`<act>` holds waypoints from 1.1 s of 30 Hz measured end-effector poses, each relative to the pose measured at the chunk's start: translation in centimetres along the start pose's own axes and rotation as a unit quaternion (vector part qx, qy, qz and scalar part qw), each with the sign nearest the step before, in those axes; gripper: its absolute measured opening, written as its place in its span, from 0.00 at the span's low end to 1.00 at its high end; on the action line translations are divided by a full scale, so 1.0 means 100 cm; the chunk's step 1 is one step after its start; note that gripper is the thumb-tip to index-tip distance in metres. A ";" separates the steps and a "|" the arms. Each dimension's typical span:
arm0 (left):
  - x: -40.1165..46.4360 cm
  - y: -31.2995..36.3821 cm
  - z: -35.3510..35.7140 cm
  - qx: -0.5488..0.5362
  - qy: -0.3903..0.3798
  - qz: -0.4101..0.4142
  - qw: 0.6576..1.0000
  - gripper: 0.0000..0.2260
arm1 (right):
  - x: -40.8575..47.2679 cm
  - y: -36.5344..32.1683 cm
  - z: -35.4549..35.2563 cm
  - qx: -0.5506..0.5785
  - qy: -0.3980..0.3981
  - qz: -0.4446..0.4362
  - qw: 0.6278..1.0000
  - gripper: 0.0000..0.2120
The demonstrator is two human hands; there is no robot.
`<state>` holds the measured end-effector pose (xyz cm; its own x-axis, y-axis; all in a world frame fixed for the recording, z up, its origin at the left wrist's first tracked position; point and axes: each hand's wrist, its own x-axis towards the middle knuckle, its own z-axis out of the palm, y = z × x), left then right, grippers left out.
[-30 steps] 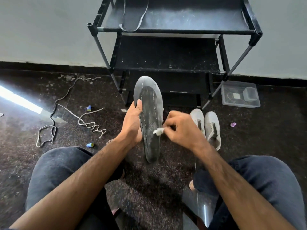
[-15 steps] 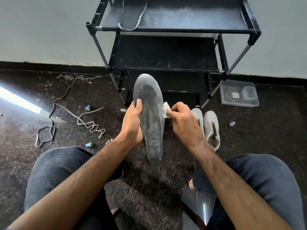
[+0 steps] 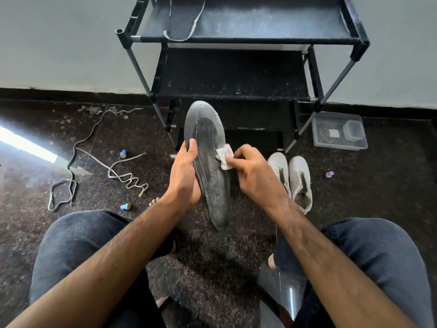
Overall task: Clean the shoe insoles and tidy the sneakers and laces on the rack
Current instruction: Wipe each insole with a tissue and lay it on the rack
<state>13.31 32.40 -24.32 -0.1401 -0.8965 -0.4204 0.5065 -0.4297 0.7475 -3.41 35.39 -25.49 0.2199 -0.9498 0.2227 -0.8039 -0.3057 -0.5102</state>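
Grey and dusty, the insole (image 3: 209, 166) is standing nearly upright in front of me, held off the floor, its long axis running from the toe at the far end, just before the rack (image 3: 236, 95), to the heel at the near end between my knees. My left hand (image 3: 185, 176) is gripping its left edge around the middle, thumb lying on the face. My right hand (image 3: 253, 174) is pinching a small white wipe (image 3: 224, 156) and pressing it against the right edge of the insole, just beyond the left hand's grip. I am judging the next stroke to run along that long axis, so the right hand is the nearer one. Another insole (image 3: 182, 17) is lying on the rack's top shelf. White sneakers (image 3: 292, 178) are sitting on the floor just right of my right hand; loose laces (image 3: 123, 171) are lying well apart to the left.
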 end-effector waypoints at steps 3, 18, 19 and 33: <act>0.002 0.003 0.000 0.022 0.016 0.005 1.000 0.16 | -0.002 0.005 -0.004 -0.030 -0.027 0.044 0.998 0.07; 0.000 -0.009 0.001 -0.021 -0.010 -0.033 0.999 0.17 | 0.007 -0.026 -0.005 -0.010 0.020 -0.045 0.999 0.11; 0.001 -0.008 0.000 -0.027 -0.005 -0.031 0.999 0.17 | 0.005 -0.027 0.000 -0.018 -0.016 -0.045 0.999 0.09; 0.005 -0.009 -0.007 -0.010 0.002 -0.023 1.000 0.17 | 0.012 -0.006 -0.036 0.138 0.089 0.107 0.981 0.08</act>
<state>13.37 32.39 -25.54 -0.1593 -0.8753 -0.4565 0.5162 -0.4680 0.7173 -4.61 34.69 -21.91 -0.0570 -0.9751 0.2144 -0.6350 -0.1303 -0.7615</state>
